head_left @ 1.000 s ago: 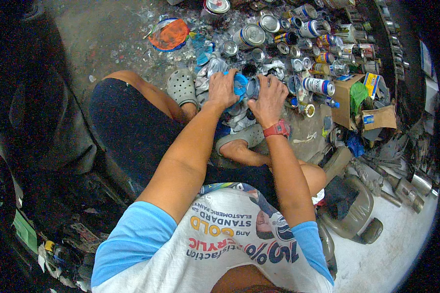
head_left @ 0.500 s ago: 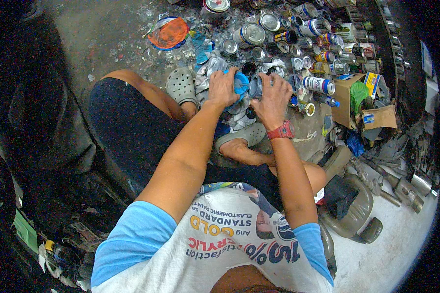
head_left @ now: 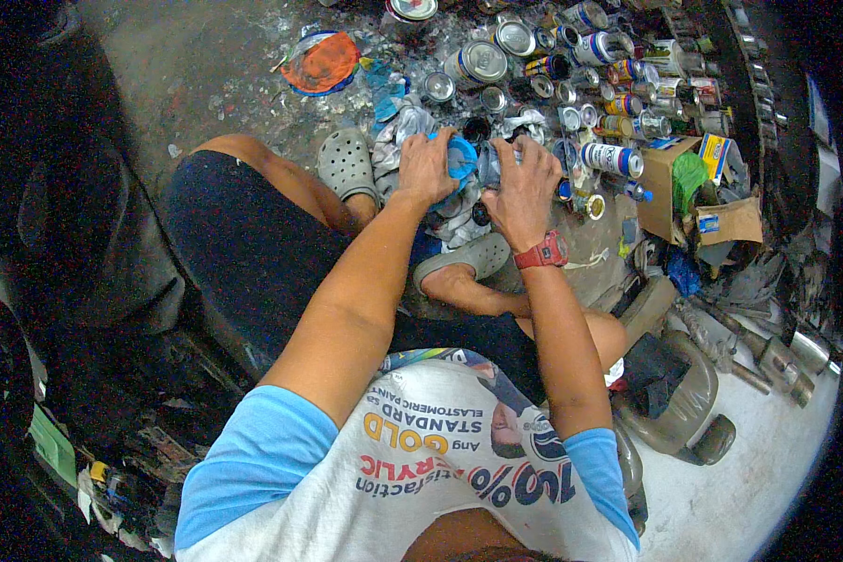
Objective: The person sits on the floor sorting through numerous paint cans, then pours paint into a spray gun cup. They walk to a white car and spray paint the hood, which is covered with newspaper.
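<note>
Head view: hands are kept apart, each closed on its own vessel. Blue container (head_left: 460,159) is clasped from the left by the left hand (head_left: 425,171); its left side is covered by the fingers. Grey cup (head_left: 488,166) is gripped from the right by the right hand (head_left: 525,183); its right part is hidden, contents can't be made out. Both vessels are held side by side, above crumpled rag (head_left: 454,229); whether the floor (head_left: 225,56) is touched by either can't be told. Small black round item (head_left: 480,214) is partly hidden near the right thumb, kind unclear. Paint cans (head_left: 482,64) are crowded toward the floor's right edge, farthest ones blurred. Cardboard box (head_left: 660,192) is placed near that edge, contents partly obscured.
</note>
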A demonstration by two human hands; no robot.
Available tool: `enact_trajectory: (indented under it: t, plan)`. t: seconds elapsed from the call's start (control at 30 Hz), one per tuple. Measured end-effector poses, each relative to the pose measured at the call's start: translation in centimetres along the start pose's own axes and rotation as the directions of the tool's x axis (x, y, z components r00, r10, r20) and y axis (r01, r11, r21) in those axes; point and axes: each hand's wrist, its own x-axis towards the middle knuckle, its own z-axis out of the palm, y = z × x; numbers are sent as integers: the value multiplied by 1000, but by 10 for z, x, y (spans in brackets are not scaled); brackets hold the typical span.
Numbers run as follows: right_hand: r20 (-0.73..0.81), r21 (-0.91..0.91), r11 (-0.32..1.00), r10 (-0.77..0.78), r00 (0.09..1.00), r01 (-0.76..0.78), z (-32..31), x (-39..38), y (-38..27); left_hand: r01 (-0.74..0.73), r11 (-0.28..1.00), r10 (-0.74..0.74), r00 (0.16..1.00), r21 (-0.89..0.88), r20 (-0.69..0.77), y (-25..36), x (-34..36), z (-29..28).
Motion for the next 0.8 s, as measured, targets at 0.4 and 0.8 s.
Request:
enact_trajectory:
  t: [0.4, 0.8]
  plan:
    - [12, -91, 992, -84, 996, 85, 3, 4, -4, -32, 999, 31, 999, -7, -39, -1, -2, 5]
    - [-16, 333, 909, 272, 962, -251, 48, -8, 4, -26, 999, 26, 1000, 41, 11, 4, 0, 4]
